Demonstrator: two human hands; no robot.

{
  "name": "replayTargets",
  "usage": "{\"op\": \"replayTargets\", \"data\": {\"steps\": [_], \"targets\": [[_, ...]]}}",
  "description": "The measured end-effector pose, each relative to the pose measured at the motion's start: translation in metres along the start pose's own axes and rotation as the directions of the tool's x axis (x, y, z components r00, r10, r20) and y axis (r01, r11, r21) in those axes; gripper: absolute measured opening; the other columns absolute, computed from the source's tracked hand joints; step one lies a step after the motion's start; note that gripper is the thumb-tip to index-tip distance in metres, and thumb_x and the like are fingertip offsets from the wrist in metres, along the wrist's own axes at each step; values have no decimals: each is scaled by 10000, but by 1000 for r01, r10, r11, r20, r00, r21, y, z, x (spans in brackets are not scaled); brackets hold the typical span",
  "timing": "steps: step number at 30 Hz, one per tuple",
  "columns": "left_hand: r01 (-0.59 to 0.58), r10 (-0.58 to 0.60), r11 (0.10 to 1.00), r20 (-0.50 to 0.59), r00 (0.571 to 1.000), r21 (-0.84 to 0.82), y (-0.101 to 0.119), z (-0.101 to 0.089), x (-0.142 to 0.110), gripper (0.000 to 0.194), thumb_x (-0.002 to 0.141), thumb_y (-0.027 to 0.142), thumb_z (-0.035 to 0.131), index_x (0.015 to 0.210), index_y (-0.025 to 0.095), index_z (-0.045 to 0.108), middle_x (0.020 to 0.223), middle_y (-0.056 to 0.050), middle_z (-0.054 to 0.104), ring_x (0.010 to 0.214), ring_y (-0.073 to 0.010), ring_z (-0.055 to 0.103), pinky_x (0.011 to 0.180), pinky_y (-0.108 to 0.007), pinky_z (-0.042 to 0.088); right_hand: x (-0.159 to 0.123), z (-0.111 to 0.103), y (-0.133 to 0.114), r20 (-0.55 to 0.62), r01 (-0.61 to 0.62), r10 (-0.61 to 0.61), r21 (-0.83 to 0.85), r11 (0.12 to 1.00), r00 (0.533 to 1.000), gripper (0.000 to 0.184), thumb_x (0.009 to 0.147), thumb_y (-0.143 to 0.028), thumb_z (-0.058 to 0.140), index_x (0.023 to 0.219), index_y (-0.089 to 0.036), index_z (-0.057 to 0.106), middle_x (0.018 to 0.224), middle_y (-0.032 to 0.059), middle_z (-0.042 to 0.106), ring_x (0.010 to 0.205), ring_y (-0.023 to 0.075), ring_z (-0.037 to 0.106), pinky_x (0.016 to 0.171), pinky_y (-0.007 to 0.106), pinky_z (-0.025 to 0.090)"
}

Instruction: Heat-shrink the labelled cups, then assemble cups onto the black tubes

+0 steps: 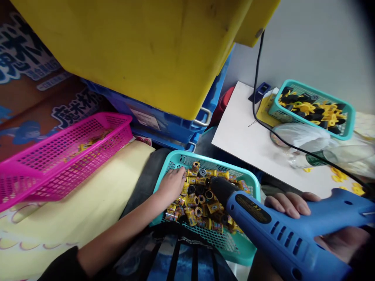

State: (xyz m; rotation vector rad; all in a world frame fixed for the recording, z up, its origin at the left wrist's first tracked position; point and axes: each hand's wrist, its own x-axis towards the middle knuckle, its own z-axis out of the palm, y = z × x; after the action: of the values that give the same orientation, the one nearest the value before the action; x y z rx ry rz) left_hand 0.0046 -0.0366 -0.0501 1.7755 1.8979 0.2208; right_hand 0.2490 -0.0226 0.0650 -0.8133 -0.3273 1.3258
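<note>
My left hand (pixel 172 185) reaches into a turquoise basket (pixel 254 183). Its fingers are closed at the end of a small yellow labelled cylinder (pixel 200 180), though the fingertips are partly hidden. Several more such small cylinders, some with dark or hollow ends, fill the basket around it. On the right, my right hand (pixel 290 204) is wrapped round the handle of a blue glue gun (pixel 281 218). The gun's black nozzle (pixel 221 189) points left over the basket, close to the end of the cylinder by my left fingers.
A pink basket (pixel 73 156) with small yellow pieces stands at the left. Yellow (pixel 140 47) and blue crates (pixel 164 117) are stacked ahead. On the white table (pixel 240 125) sit another turquoise basket (pixel 350 113) of yellow and black parts, plastic bags and a bottle. A black cord (pixel 254 86) hangs across it.
</note>
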Motion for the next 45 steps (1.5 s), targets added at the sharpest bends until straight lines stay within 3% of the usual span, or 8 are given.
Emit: {"op": "replayTargets", "data": {"steps": [7,11,16,19,21,23,32,45], "targets": [[-40,35,998,-104,994,-48,-2,3,1,178,903,96,501,777,174,601,830,-70,680,870,-226,640,802,-339,501,4,-5,4,93,17,-26,97,995,995,669,452,-506,902,923,-183,554,664,-76,390,525,70,386,528,260,450],[-93,75,992,-205,976,-81,-12,-12,-16,121,902,127,534,840,185,620,977,-71,695,985,-225,625,903,-358,498,-6,7,8,107,-7,0,66,998,994,626,513,-523,879,914,-179,543,659,-74,358,514,66,356,504,240,419],[18,-75,994,-548,833,-109,-37,-25,-32,229,945,318,504,1073,176,631,1134,-130,658,1130,-289,581,1025,-481,444,-9,17,20,194,-110,104,18,994,975,618,520,-521,870,922,-183,545,640,-78,302,481,60,278,473,240,372],[219,-265,962,-359,895,-166,-44,-21,-32,462,951,365,489,1316,82,503,1292,-221,586,1242,-335,538,1058,-504,422,-15,28,27,187,-119,114,15,993,976,613,544,-514,863,949,-186,540,656,-74,308,500,65,286,494,241,373],[274,-308,943,-181,934,-190,-44,-19,-32,445,986,332,409,1348,80,471,1293,-212,606,1210,-312,586,1026,-457,458,-21,37,30,165,-100,97,8,995,982,618,535,-493,877,944,-182,533,658,-76,304,505,65,282,494,234,360],[275,-300,940,-106,948,-202,-42,-18,-33,402,1006,304,349,1336,118,485,1233,-170,662,1125,-286,650,964,-413,501,-28,44,32,146,-81,80,7,997,986,628,520,-475,889,939,-180,526,661,-78,297,506,61,272,493,226,349],[276,-290,945,-54,956,-177,-45,-26,-32,439,1002,349,375,1377,148,483,1176,-157,708,1053,-305,692,896,-407,527,-31,43,30,102,-90,95,-52,995,990,654,480,-504,894,930,-193,536,654,-78,273,494,57,229,463,226,337],[162,-191,967,-134,972,-197,-53,-25,-37,463,984,352,392,1412,220,510,1215,-99,705,1054,-274,699,905,-378,539,-35,35,31,163,-64,72,-54,997,984,596,567,-552,841,952,-204,548,667,-60,270,505,68,270,470,238,368]]}}
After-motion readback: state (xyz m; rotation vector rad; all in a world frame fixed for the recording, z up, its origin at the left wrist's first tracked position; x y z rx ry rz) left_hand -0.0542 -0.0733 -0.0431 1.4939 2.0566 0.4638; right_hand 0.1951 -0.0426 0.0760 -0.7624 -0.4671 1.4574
